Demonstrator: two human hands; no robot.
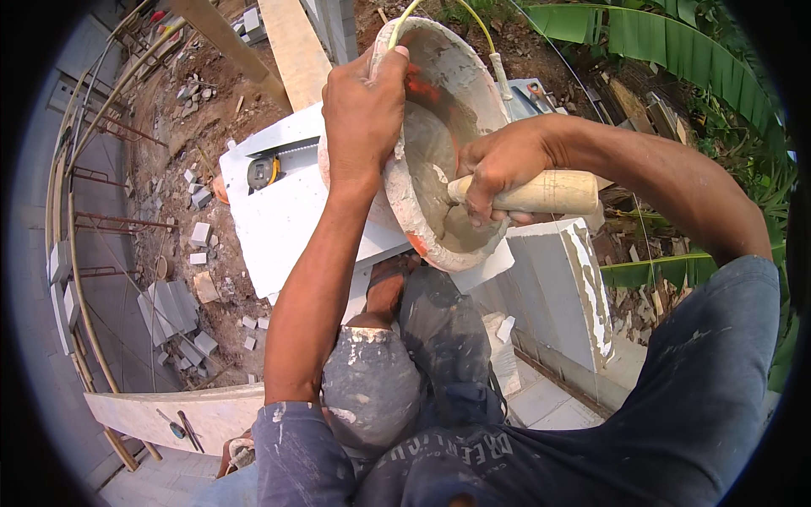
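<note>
The left hand (363,110) is gripping the rim of the tilted bucket (439,135) above the white blocks (287,211). The right hand (494,173) is holding the trowel handle (541,193) tight, blade down in the mortar (439,182). Scraping goes best with the bucket held steady.

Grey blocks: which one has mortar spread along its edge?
The large grey block right below the mortar bucket, under the right hand. Its right edge carries a tan mortar strip; the small blocks scattered on the dirt at left show none.
</note>
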